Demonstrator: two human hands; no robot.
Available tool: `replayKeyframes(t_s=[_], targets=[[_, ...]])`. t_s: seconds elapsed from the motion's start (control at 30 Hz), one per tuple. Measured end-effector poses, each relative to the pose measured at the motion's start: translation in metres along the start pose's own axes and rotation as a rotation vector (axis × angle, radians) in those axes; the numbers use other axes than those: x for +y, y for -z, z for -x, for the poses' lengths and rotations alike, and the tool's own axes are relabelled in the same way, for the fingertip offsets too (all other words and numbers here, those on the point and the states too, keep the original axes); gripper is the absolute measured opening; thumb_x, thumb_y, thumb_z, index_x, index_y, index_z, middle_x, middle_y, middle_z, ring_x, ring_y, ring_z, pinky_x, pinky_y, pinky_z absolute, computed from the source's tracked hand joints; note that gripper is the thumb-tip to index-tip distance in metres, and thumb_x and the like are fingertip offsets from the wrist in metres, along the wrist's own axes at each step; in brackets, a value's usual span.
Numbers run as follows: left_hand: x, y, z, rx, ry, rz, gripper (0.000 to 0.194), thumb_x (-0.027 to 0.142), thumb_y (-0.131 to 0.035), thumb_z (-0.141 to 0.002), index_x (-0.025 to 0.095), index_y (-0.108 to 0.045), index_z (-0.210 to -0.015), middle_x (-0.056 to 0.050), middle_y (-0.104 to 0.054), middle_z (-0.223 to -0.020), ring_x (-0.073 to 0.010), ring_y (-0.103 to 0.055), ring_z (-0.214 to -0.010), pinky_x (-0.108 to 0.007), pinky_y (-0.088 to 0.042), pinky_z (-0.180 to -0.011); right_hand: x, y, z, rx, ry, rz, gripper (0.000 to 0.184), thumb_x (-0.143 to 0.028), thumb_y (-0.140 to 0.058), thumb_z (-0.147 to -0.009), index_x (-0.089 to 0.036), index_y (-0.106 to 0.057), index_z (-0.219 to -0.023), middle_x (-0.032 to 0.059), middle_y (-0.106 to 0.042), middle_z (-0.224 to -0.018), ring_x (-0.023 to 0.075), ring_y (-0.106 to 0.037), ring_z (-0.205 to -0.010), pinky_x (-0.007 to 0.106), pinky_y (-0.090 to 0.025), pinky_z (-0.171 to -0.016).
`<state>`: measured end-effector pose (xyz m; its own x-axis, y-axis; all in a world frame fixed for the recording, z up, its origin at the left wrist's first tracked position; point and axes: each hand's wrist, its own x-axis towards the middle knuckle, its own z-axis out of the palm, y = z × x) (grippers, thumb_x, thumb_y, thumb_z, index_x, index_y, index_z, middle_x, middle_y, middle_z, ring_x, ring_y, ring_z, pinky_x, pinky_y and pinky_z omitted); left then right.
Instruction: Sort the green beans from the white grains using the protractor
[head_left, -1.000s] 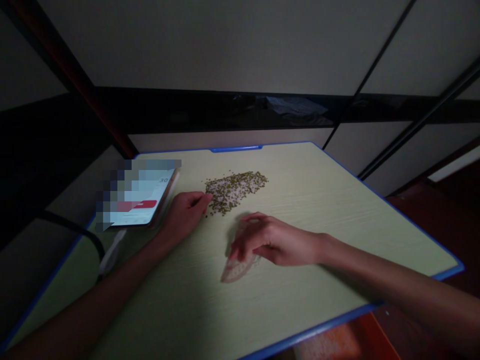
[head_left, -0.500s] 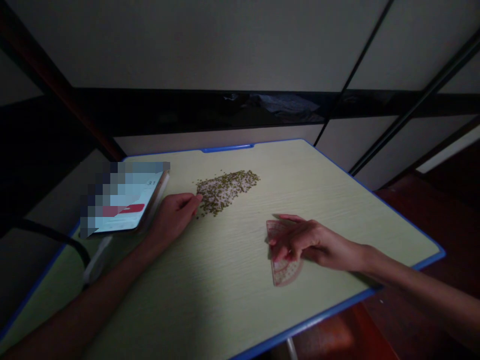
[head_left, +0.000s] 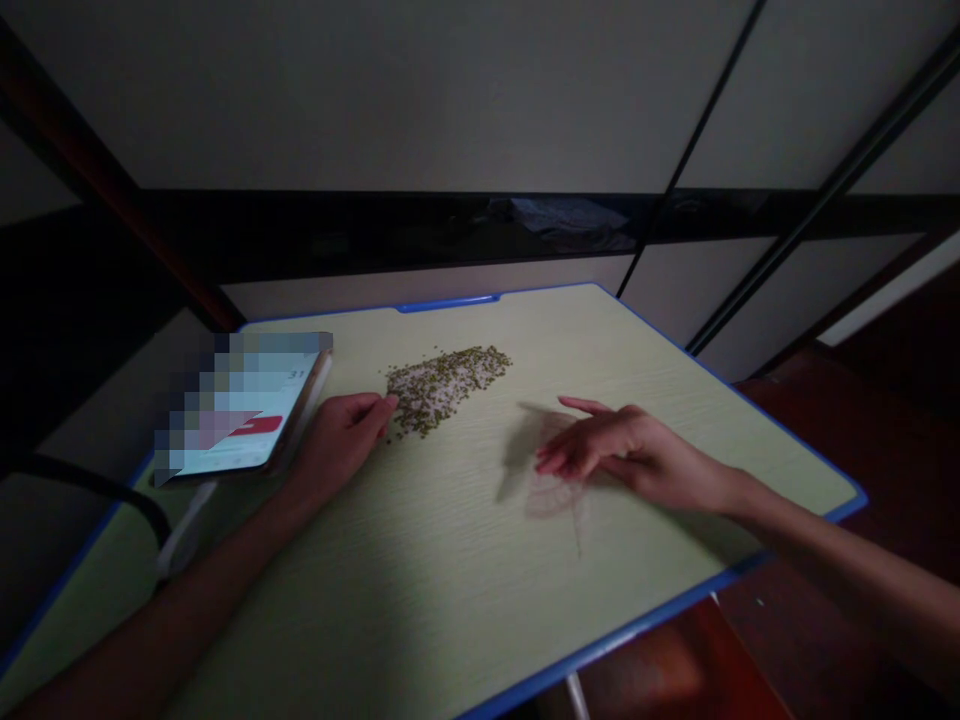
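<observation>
A pile of small green and pale grains point(head_left: 442, 378) lies on the pale green desk point(head_left: 420, 590). My left hand point(head_left: 341, 440) rests on the desk at the pile's left edge. Its fingers are curled, the fingertips touch the grains, and whether they pinch any is too small to tell. My right hand point(head_left: 630, 455) hovers to the right of the pile with its fingers together on a clear pinkish protractor point(head_left: 555, 495). The protractor is smeared by motion, and a shadow falls on the desk to its left.
A phone point(head_left: 240, 410) with a lit screen lies at the desk's left, beside my left hand. A dark cable point(head_left: 161, 520) hangs off the left side. The desk has a blue rim point(head_left: 637, 630), with wall panels behind it.
My right hand carried the protractor from the desk's middle to the right, then lifted it and swung it back leftwards. My left hand stayed at the pile.
</observation>
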<state>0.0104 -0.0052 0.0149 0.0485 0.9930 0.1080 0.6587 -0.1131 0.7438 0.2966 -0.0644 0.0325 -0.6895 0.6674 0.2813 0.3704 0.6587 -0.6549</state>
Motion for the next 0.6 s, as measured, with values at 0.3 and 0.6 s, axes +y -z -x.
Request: replayKeyframes(t_s=[0.3, 0.6], targets=[[0.001, 0.001, 0.000, -0.002, -0.006, -0.022, 0.037, 0.042, -0.043, -0.073, 0.020, -0.039, -0.043, 0.005, -0.036, -0.037, -0.0100, -0.035, -0.038, -0.023, -0.027, -0.041, 0.030, -0.005, -0.050, 0.125, -0.213, 0.128, 0.033, 0.002, -0.043, -0.068, -0.015, -0.069, -0.081, 0.0057, -0.071, -0.093, 0.0182, -0.065, -0.090, 0.030, -0.048, -0.079], [0.006, 0.002, 0.002, -0.019, 0.024, -0.036, 0.035, 0.037, -0.044, -0.075, 0.019, -0.038, -0.045, 0.006, -0.036, -0.038, -0.0088, -0.034, -0.040, -0.021, -0.026, -0.043, 0.010, -0.018, -0.002, 0.139, -0.294, 0.158, 0.038, 0.001, -0.046, -0.067, -0.020, -0.071, -0.086, 0.0012, -0.071, -0.095, 0.0193, -0.064, -0.093, 0.029, -0.047, -0.078]])
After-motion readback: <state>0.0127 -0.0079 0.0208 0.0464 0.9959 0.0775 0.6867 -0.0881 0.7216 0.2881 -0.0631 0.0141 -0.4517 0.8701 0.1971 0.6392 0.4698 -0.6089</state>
